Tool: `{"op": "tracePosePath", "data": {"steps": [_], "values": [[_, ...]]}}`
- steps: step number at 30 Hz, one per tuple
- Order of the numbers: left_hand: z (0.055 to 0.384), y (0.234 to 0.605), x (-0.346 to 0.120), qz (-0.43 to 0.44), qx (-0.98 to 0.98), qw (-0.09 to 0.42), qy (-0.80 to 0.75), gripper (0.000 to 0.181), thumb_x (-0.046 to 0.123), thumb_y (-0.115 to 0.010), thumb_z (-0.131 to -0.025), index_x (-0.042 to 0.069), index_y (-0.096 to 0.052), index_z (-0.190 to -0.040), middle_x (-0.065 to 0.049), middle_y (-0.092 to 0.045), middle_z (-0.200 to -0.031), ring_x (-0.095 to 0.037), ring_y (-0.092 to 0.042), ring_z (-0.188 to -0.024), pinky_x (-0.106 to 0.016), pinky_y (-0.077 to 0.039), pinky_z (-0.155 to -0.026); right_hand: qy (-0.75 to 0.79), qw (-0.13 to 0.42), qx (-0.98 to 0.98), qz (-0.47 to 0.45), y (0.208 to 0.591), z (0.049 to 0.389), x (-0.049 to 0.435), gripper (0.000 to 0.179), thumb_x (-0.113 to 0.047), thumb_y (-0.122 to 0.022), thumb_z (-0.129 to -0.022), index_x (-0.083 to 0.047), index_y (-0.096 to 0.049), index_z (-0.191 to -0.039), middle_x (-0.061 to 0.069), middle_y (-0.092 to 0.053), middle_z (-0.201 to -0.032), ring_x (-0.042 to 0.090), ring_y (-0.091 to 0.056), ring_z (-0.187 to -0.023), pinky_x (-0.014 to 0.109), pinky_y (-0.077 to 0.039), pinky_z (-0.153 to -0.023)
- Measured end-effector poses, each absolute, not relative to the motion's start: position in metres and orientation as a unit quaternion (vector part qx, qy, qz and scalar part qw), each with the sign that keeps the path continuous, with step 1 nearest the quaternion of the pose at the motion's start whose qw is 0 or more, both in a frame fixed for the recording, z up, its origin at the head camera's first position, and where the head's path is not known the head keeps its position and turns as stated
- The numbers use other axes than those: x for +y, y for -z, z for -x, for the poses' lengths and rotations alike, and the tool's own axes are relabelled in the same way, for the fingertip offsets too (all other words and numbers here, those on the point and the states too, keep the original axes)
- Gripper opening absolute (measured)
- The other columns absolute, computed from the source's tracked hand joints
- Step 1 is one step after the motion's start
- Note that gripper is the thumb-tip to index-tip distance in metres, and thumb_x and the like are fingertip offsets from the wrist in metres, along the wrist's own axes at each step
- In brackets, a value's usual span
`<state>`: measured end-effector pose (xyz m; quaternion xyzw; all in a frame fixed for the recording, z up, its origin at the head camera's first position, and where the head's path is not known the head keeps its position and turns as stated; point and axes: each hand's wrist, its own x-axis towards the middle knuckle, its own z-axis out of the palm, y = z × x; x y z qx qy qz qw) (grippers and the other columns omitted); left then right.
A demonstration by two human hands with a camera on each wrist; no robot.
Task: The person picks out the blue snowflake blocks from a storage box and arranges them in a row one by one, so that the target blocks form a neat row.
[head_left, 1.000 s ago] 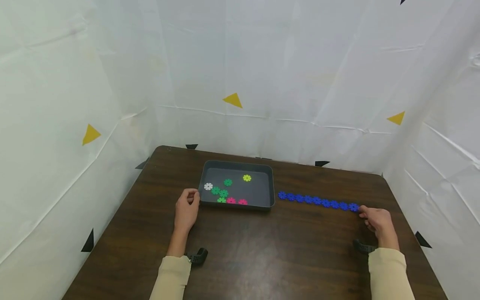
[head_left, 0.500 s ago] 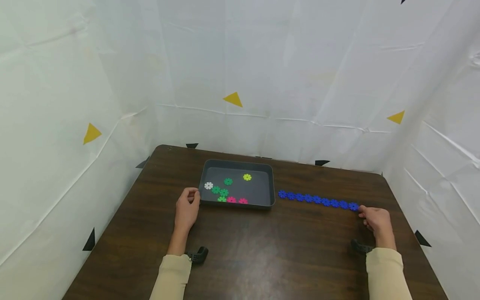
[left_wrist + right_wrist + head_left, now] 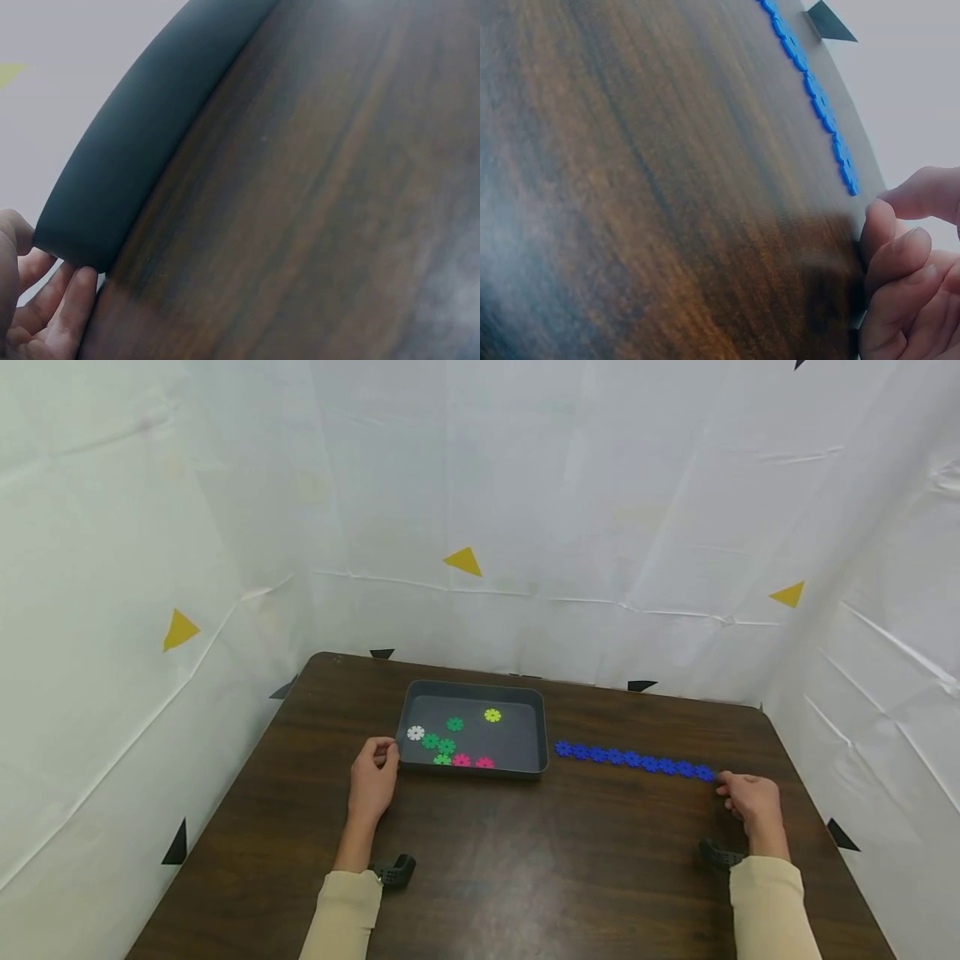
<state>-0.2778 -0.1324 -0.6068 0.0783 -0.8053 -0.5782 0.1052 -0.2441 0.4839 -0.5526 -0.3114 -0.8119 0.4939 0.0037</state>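
Note:
A row of several blue flower-shaped notched discs (image 3: pixel 632 759) lies end to end on the table, right of the grey tray (image 3: pixel 543 727). My right hand (image 3: pixel 752 797) is just off the right end of the row, its fingers loosely curled. A small gap separates the fingertips from the last blue disc (image 3: pixel 845 169) in the right wrist view. My left hand (image 3: pixel 373 777) pinches the tray's near-left corner, thumb at the rim and fingers against the outer wall (image 3: pixel 127 142). Inside the tray lie a white disc (image 3: pixel 416 733), a yellow disc (image 3: pixel 492 715), several green discs (image 3: pixel 446 747) and two pink discs (image 3: pixel 461 761).
The brown wooden table (image 3: pixel 487 860) has its back edge close to a white sheet wall (image 3: pixel 525 485). White sheeting also rises on the left and right. Each wrist bears a dark band (image 3: pixel 397 870).
My right hand has drawn slightly away from the end of the blue row, which it touched earlier. The left hand keeps its place at the tray corner.

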Motion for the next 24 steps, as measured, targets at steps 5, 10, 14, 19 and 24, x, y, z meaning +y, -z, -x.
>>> {"op": "tracePosePath", "data": {"steps": [5, 10, 14, 19, 24], "values": [[0.281, 0.607, -0.132, -0.078, -0.803, 0.109, 0.581, 0.033, 0.031, -0.058, -0.111, 0.006, -0.066, -0.131, -0.016, -0.071, -0.124, -0.032, -0.069, -0.113, -0.052, -0.056, -0.097, -0.496, 0.007, -0.811, 0.31, 0.551, 0.24, 0.483, 0.032, -0.024, -0.058, -0.104, 0.002, -0.074, -0.096, -0.01, -0.066, -0.066, 0.008, -0.056, -0.055, 0.027, -0.049, -0.053], [0.291, 0.607, -0.134, -0.072, -0.806, 0.107, 0.578, 0.031, 0.029, -0.057, -0.112, 0.006, -0.065, -0.13, -0.018, -0.069, -0.126, -0.034, -0.067, -0.117, -0.052, -0.054, -0.099, -0.499, -0.002, -0.816, 0.291, 0.546, 0.243, 0.478, 0.037, -0.03, -0.057, -0.105, 0.004, -0.071, -0.107, -0.013, -0.068, -0.069, 0.008, -0.057, -0.058, 0.026, -0.051, -0.055], [0.299, 0.605, -0.14, -0.061, -0.809, 0.097, 0.576, 0.03, 0.028, -0.055, -0.113, 0.006, -0.064, -0.131, -0.019, -0.068, -0.126, -0.034, -0.069, -0.116, -0.051, -0.057, -0.099, -0.507, -0.012, -0.817, 0.274, 0.546, 0.244, 0.469, 0.046, -0.033, -0.053, -0.108, 0.008, -0.063, -0.126, -0.015, -0.069, -0.072, 0.006, -0.058, -0.061, 0.024, -0.052, -0.057], [0.3, 0.604, -0.148, -0.063, -0.803, 0.051, 0.59, 0.036, 0.029, -0.051, -0.114, 0.003, -0.059, -0.137, -0.022, -0.065, -0.133, -0.037, -0.069, -0.122, -0.052, -0.058, -0.104, -0.505, -0.007, -0.827, 0.247, 0.543, 0.242, 0.448, 0.051, -0.035, -0.05, -0.111, 0.009, -0.053, -0.137, -0.013, -0.069, -0.078, 0.005, -0.058, -0.063, 0.024, -0.051, -0.058], [0.299, 0.597, -0.158, -0.063, -0.823, 0.026, 0.563, 0.041, 0.032, -0.048, -0.114, 0.004, -0.054, -0.144, -0.022, -0.058, -0.143, -0.04, -0.061, -0.133, -0.058, -0.05, -0.11, -0.475, 0.034, -0.857, 0.197, 0.533, 0.243, 0.42, 0.048, -0.039, -0.053, -0.112, 0.004, -0.052, -0.134, 0.001, -0.076, -0.092, 0.007, -0.064, -0.071, 0.024, -0.053, -0.064]]}}
